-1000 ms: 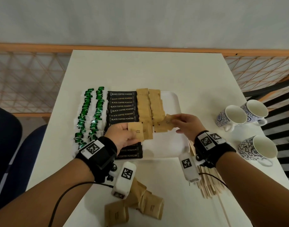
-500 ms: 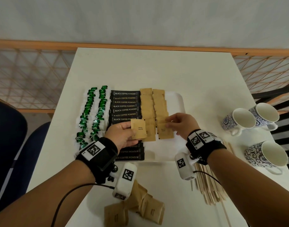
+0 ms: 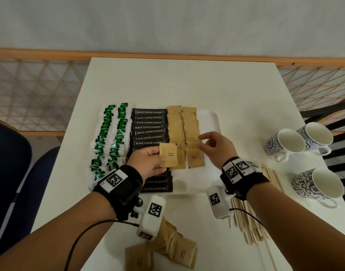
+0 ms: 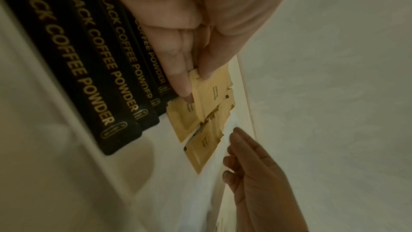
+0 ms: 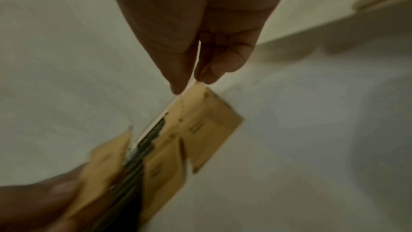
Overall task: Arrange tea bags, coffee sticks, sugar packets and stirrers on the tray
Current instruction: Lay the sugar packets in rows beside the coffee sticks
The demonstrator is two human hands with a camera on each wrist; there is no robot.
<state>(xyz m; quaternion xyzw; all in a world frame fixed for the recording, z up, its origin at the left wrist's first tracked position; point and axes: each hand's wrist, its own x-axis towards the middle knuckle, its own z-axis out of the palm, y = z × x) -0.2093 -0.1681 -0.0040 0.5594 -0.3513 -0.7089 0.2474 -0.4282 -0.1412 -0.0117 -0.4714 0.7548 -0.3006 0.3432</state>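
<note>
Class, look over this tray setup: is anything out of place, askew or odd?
Yes. A loose heap of brown sugar packets lies jumbled on the table at its near edge, off the tray, and the wooden stirrers lie beside the tray, not on it. The tray's rows look tidy.

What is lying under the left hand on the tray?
Under the left hand lie black coffee sticks; the ones beside the wrist show only their right ends. The hand holds a sugar packet above the tray. Anything else beneath is covered.
</note>
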